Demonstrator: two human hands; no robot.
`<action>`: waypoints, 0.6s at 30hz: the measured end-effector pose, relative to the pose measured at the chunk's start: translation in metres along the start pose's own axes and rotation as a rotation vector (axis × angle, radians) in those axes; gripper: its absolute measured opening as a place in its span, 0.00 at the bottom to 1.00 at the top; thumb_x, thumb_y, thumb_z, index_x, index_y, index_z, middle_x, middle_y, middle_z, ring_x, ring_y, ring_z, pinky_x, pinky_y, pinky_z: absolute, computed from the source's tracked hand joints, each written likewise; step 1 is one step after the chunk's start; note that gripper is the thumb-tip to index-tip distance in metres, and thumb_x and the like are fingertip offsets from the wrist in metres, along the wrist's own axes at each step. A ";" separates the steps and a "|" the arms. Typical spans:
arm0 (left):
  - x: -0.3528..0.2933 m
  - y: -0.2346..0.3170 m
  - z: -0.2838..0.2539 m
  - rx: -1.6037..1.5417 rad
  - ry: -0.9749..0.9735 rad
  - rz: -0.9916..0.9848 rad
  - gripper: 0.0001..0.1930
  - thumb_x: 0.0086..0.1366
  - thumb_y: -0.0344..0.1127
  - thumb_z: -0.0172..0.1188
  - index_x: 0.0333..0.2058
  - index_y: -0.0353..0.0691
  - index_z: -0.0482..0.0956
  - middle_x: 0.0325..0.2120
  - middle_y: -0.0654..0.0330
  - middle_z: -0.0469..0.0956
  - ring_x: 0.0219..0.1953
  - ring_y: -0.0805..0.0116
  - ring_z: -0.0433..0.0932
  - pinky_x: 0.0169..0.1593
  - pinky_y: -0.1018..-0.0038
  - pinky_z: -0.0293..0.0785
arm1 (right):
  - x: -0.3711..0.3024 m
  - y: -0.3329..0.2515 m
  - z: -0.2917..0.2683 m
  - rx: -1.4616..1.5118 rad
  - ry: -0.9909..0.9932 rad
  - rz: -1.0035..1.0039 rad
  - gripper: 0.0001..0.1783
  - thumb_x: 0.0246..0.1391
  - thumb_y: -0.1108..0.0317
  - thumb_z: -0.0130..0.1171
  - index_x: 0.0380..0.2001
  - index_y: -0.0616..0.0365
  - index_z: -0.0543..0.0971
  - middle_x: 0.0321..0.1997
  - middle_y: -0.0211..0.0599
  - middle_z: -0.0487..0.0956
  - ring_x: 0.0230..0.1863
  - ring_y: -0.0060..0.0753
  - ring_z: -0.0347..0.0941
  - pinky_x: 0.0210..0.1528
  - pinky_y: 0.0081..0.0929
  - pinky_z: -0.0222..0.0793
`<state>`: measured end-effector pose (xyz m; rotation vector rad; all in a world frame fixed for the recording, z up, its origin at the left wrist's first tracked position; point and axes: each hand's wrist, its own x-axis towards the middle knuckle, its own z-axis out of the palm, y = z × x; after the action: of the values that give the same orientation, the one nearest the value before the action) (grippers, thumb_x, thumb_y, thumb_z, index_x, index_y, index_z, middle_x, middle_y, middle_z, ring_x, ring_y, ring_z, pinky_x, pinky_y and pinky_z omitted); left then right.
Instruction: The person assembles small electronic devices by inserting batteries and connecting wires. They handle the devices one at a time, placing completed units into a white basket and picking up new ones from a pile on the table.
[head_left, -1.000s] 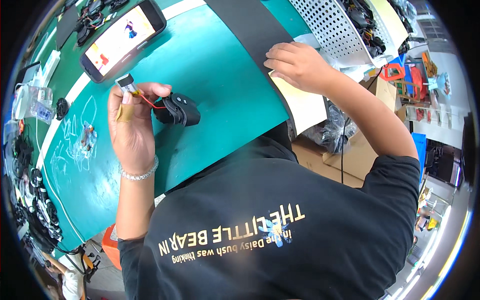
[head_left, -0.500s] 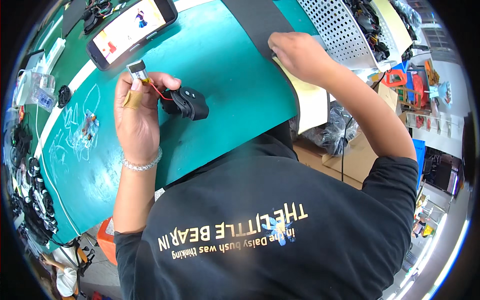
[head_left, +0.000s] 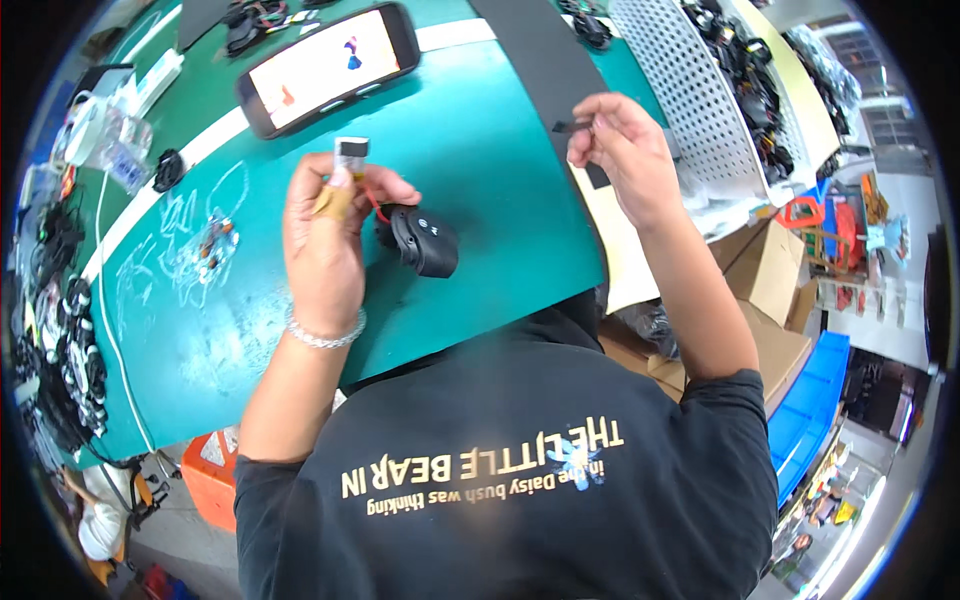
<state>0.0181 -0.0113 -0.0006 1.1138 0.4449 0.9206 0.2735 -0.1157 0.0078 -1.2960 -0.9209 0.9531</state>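
My left hand (head_left: 325,240) pinches a small silver pouch battery (head_left: 352,163) upright between thumb and fingers. A black patch covers its top part, and a tan bandage-like wrap is around the thumb. From the battery a red wire (head_left: 375,203) runs to a black rounded plastic housing (head_left: 430,245), beside the fingertips and over the green table. Whether the fingers also touch the housing is unclear. My right hand (head_left: 635,165), raised near the table's right side, holds a small flat black piece (head_left: 570,127) between thumb and fingertips. Below it lies a pale yellow sheet (head_left: 625,265) with a dark patch.
A phone (head_left: 330,78) with a lit screen stands beyond my left hand. A perforated metal basket (head_left: 685,105) full of black parts is at the far right, beside a long dark strip (head_left: 535,55). Clear plastic scraps (head_left: 212,248) lie left; cardboard boxes (head_left: 765,275) stand right.
My right hand has come up off the yellow sheet, turned, and now shows a small black piece in its fingers. My left hand still holds the battery; the whole view has shifted somewhat.
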 end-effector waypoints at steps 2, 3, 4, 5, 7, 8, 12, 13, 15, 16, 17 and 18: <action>0.000 -0.002 -0.004 -0.008 0.036 -0.005 0.08 0.67 0.35 0.40 0.36 0.37 0.65 0.27 0.51 0.74 0.31 0.62 0.75 0.40 0.67 0.72 | -0.005 -0.003 0.016 0.060 -0.099 -0.026 0.11 0.59 0.69 0.44 0.37 0.64 0.74 0.29 0.35 0.75 0.32 0.25 0.71 0.34 0.22 0.67; -0.001 -0.001 -0.004 -0.003 0.056 0.007 0.08 0.67 0.34 0.41 0.37 0.37 0.66 0.27 0.51 0.74 0.30 0.63 0.75 0.40 0.68 0.72 | -0.007 -0.006 0.026 0.075 -0.117 -0.040 0.11 0.59 0.69 0.44 0.37 0.64 0.74 0.31 0.35 0.74 0.33 0.25 0.71 0.35 0.22 0.67; -0.001 0.000 -0.003 0.000 0.074 0.017 0.08 0.67 0.34 0.41 0.37 0.37 0.66 0.27 0.52 0.74 0.30 0.63 0.75 0.39 0.68 0.72 | -0.008 -0.009 0.037 0.090 -0.134 -0.052 0.11 0.59 0.69 0.44 0.37 0.64 0.74 0.32 0.35 0.74 0.35 0.25 0.71 0.36 0.23 0.67; -0.002 0.001 -0.003 0.003 0.093 0.028 0.08 0.67 0.34 0.41 0.37 0.37 0.66 0.26 0.52 0.74 0.30 0.63 0.75 0.39 0.68 0.72 | -0.008 -0.013 0.047 0.105 -0.151 -0.065 0.11 0.59 0.69 0.44 0.37 0.64 0.75 0.34 0.35 0.74 0.36 0.26 0.71 0.36 0.23 0.67; -0.002 0.001 -0.005 0.024 0.119 0.081 0.06 0.66 0.32 0.45 0.35 0.36 0.68 0.27 0.55 0.73 0.30 0.66 0.74 0.41 0.69 0.72 | -0.006 -0.017 0.065 0.172 -0.194 -0.078 0.11 0.58 0.69 0.46 0.37 0.64 0.75 0.36 0.35 0.74 0.39 0.26 0.71 0.37 0.23 0.68; -0.002 0.001 -0.008 0.061 0.131 0.108 0.06 0.65 0.31 0.45 0.35 0.36 0.69 0.27 0.56 0.73 0.30 0.67 0.74 0.41 0.69 0.72 | -0.004 -0.021 0.077 0.200 -0.204 -0.105 0.10 0.58 0.69 0.48 0.36 0.64 0.75 0.35 0.35 0.74 0.38 0.25 0.71 0.36 0.23 0.68; -0.001 0.004 -0.009 0.063 0.190 0.115 0.04 0.63 0.29 0.50 0.34 0.36 0.70 0.27 0.59 0.73 0.30 0.72 0.72 0.43 0.70 0.72 | -0.001 -0.009 0.109 0.261 -0.165 -0.198 0.09 0.54 0.72 0.54 0.37 0.64 0.75 0.32 0.34 0.73 0.34 0.24 0.72 0.34 0.20 0.68; -0.001 0.005 -0.009 0.067 0.192 0.110 0.04 0.63 0.29 0.51 0.34 0.36 0.70 0.27 0.59 0.73 0.30 0.72 0.72 0.43 0.70 0.72 | 0.000 -0.008 0.117 0.340 -0.149 -0.157 0.09 0.53 0.72 0.55 0.37 0.64 0.74 0.32 0.34 0.73 0.33 0.24 0.72 0.33 0.19 0.68; -0.003 0.007 -0.009 0.029 0.190 0.101 0.03 0.61 0.27 0.53 0.34 0.36 0.70 0.28 0.58 0.74 0.33 0.70 0.73 0.43 0.71 0.71 | 0.000 -0.007 0.131 0.493 -0.113 -0.071 0.10 0.51 0.74 0.57 0.38 0.64 0.74 0.30 0.33 0.72 0.31 0.23 0.72 0.32 0.18 0.68; -0.003 0.008 -0.011 0.011 0.167 0.109 0.03 0.60 0.26 0.53 0.34 0.37 0.69 0.29 0.57 0.74 0.34 0.70 0.74 0.43 0.71 0.71 | 0.000 -0.010 0.138 0.523 -0.100 -0.017 0.10 0.52 0.73 0.56 0.38 0.64 0.73 0.29 0.33 0.73 0.31 0.23 0.72 0.31 0.18 0.68; -0.003 0.008 -0.012 -0.008 0.144 0.116 0.04 0.60 0.26 0.54 0.33 0.37 0.69 0.29 0.57 0.75 0.34 0.69 0.74 0.43 0.71 0.71 | 0.001 -0.013 0.140 0.492 -0.112 0.011 0.09 0.52 0.73 0.56 0.37 0.64 0.73 0.29 0.33 0.73 0.31 0.22 0.71 0.31 0.18 0.68; -0.002 0.010 -0.012 -0.053 0.141 0.109 0.05 0.58 0.24 0.55 0.32 0.38 0.68 0.31 0.56 0.76 0.35 0.68 0.75 0.43 0.72 0.71 | 0.002 -0.015 0.142 0.458 -0.123 0.042 0.09 0.52 0.73 0.56 0.37 0.64 0.73 0.29 0.33 0.73 0.30 0.22 0.71 0.31 0.17 0.67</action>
<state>0.0044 -0.0050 0.0034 1.0363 0.4759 1.1061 0.1420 -0.0659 0.0316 -0.8773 -0.7147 1.2047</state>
